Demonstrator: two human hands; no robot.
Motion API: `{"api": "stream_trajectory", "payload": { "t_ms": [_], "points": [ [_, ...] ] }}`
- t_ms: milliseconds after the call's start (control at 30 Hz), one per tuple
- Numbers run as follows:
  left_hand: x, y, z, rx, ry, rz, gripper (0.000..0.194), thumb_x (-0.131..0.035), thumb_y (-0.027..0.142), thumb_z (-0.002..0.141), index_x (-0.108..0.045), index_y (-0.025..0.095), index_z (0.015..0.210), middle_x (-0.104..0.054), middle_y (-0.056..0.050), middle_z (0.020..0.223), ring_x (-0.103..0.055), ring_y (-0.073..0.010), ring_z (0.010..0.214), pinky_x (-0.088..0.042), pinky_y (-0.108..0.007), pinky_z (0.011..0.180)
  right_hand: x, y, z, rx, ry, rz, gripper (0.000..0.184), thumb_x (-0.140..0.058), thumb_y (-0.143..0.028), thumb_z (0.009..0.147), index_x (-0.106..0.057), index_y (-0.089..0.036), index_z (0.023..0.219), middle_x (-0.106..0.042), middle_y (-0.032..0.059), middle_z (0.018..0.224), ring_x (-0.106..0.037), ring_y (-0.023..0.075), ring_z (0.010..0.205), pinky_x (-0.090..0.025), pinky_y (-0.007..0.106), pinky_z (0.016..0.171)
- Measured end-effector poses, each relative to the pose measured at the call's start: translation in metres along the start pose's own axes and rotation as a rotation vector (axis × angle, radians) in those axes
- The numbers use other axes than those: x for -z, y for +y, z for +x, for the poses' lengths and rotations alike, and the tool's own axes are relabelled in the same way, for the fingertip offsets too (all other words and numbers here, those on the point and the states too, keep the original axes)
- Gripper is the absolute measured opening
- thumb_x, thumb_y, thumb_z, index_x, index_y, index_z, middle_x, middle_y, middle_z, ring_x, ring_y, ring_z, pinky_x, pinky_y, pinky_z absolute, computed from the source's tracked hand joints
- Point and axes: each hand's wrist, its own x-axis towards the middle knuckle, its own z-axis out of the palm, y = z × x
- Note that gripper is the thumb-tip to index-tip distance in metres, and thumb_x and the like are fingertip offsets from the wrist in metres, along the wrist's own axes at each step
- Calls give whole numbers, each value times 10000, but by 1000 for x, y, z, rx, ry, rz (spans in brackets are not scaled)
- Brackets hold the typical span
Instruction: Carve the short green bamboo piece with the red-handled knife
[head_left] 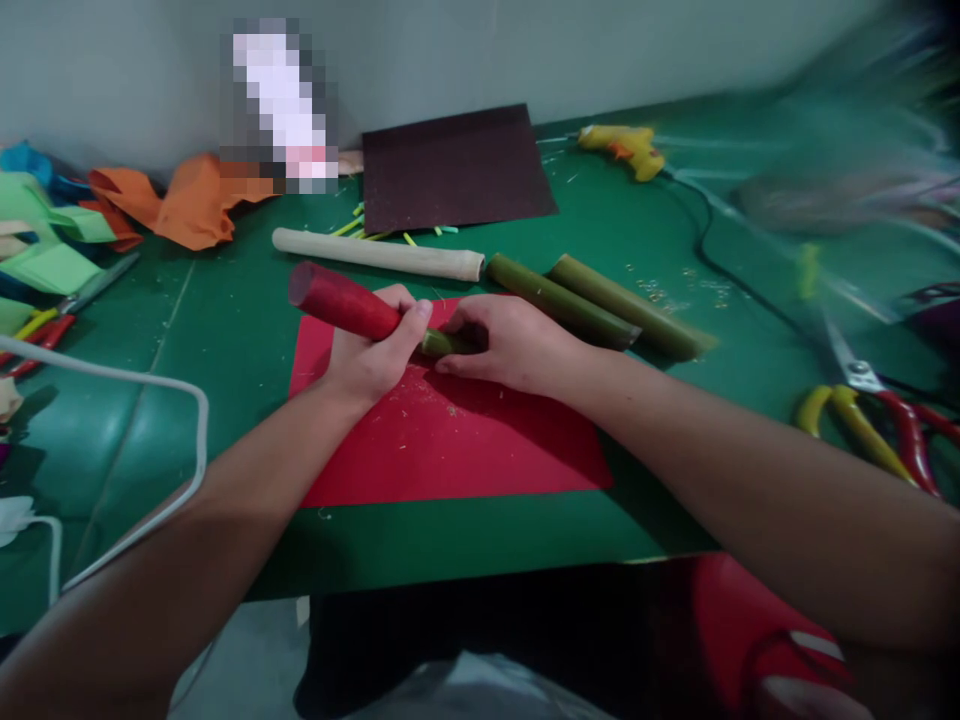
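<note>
My left hand [375,355] is wrapped round a red tube [337,300], which tilts up to the left. At its lower right end a short stretch of green bamboo [441,343] shows between my hands. The fingers and thumb of my right hand [510,345] are closed round that green part. Whether the red tube and the green part are one piece is hidden by my fingers. Beneath both hands lies a red sheet [450,440] strewn with small shavings.
Behind my hands lie a pale stick [375,254] and two green bamboo pieces [562,300] [630,305]. Further back are a dark sheet [457,170] and a yellow glue gun [622,148]. Scissors [862,385] lie right; orange material [195,205] and a white cable [201,430] are left.
</note>
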Motion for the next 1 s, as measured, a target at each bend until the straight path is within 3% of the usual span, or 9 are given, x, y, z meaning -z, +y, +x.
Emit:
{"api": "stream_trajectory", "payload": {
  "t_ms": [233,533,1000],
  "points": [
    [-2,5,2,84,-9,-14,460,-672,541,916,-529,210,631,-471,23,563,-435,-121,552,-375,-288,553,0,1,-2,43,-8,31,244,-791,-374,820,-636,-197,881,-660,11,834,-531,149,721,-350,306,648],
    [-3,4,1,90,11,-53,525,-695,648,876,-552,210,625,-474,25,551,-434,-119,543,-375,-286,543,-2,4,-4,101,15,50,227,-768,-363,849,-668,-177,934,-696,30,885,-571,166,760,-372,313,671],
    [-4,2,1,88,0,-46,539,-713,657,861,-531,215,614,-446,35,539,-409,-115,529,-348,-289,527,-8,2,-7,107,67,-18,239,-728,-392,874,-684,-169,947,-697,46,879,-562,165,751,-376,307,668]
  ]
}}
